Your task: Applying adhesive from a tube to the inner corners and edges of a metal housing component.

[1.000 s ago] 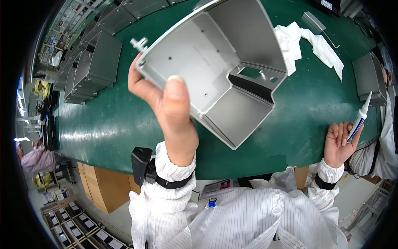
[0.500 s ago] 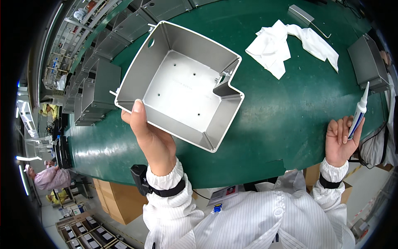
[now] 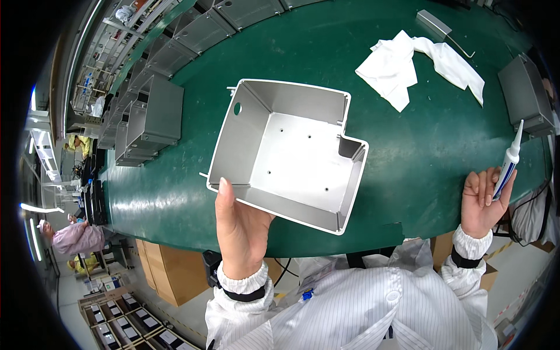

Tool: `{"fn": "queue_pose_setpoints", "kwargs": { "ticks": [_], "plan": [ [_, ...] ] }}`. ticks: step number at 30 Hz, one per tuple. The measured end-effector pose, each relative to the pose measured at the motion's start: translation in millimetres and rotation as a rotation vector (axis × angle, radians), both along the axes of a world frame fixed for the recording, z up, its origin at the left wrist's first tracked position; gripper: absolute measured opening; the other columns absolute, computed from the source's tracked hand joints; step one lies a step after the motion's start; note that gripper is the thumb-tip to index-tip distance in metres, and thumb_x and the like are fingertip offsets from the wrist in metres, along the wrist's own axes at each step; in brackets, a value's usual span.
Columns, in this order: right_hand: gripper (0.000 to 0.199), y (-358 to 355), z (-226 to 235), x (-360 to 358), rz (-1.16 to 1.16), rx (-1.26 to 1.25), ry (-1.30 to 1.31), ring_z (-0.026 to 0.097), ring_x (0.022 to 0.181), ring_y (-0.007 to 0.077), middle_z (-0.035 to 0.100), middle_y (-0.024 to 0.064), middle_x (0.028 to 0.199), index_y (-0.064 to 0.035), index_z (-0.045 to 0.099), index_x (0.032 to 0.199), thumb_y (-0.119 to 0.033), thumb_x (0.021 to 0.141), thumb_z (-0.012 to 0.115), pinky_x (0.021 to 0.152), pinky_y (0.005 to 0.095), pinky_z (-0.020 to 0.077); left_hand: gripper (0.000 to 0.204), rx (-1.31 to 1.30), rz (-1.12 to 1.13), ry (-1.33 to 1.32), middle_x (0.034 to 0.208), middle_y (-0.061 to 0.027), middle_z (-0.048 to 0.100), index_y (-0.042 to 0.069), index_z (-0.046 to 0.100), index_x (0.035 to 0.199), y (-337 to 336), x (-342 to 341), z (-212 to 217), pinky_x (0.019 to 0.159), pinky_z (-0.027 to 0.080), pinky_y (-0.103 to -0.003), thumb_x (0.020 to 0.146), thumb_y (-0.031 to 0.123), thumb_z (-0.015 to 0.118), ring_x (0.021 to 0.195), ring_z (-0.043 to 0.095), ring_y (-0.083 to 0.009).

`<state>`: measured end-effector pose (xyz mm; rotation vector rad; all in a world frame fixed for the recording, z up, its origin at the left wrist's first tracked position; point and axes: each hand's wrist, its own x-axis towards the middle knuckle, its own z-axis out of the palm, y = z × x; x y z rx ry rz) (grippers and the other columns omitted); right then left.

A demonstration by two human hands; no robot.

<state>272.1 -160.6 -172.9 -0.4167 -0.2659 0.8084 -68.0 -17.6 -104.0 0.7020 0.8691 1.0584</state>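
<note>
A grey, open-topped metal housing (image 3: 303,157) with a notched corner is held up over the green table. My left hand (image 3: 242,230) grips its near left wall, thumb over the rim and the other fingers hidden beneath. The inside faces up, showing several small holes in the pale floor and a round hole in the left wall. On the right, my right hand (image 3: 485,195) has its fingers curled round a white tube (image 3: 506,169) with a long pointed nozzle, tip upward.
White cloths (image 3: 394,67) lie on the green table (image 3: 280,35) at the far right, near a grey metal bracket (image 3: 434,23) and a thin bent rod. More grey housings (image 3: 154,114) line the left and far edges; another (image 3: 525,93) stands at right. Cardboard boxes (image 3: 175,268) sit below.
My left hand has brought the housing to the right and nearer to me, turning it slightly. The tube stays in my right hand, almost unmoved.
</note>
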Motion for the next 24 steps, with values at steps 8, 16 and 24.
{"fn": "queue_pose_setpoints", "kwargs": {
  "ticks": [8,16,24],
  "plan": [
    [0.042,1,3,-3,-0.017,-0.002,0.065,0.024,0.041,0.0081,0.032,0.0004,0.047,0.0006,0.052,0.082,-0.032,0.106,0.041,0.054,0.0252,0.0273,0.087,-0.080,-0.265,0.180,0.143,-0.0277,0.041,0.000,0.023,0.148,-37,-26,9,0.095,0.048,-0.059,0.095,0.069,0.028,0.124,0.051,-0.0464],
    [0.043,1,3,-2,0.022,0.008,0.025,0.024,0.041,0.0083,0.033,0.0011,0.048,0.0019,0.053,0.082,-0.032,0.106,0.042,0.055,0.0253,0.0278,0.101,-0.153,-0.554,0.099,0.144,-0.0410,0.029,-0.006,0.020,0.149,-60,-30,10,0.097,0.046,-0.055,0.088,0.070,0.044,0.115,0.053,-0.0554],
    [0.043,2,3,-1,0.019,0.006,0.009,0.025,0.042,0.0083,0.034,0.0016,0.050,0.0025,0.054,0.082,-0.032,0.105,0.044,0.056,0.0258,0.0285,0.098,-0.341,-0.666,-0.192,0.152,-0.0352,0.016,0.010,0.006,0.153,-72,-24,-2,0.100,0.042,-0.061,0.083,0.050,0.061,0.123,0.046,-0.0559]
  ]
}}
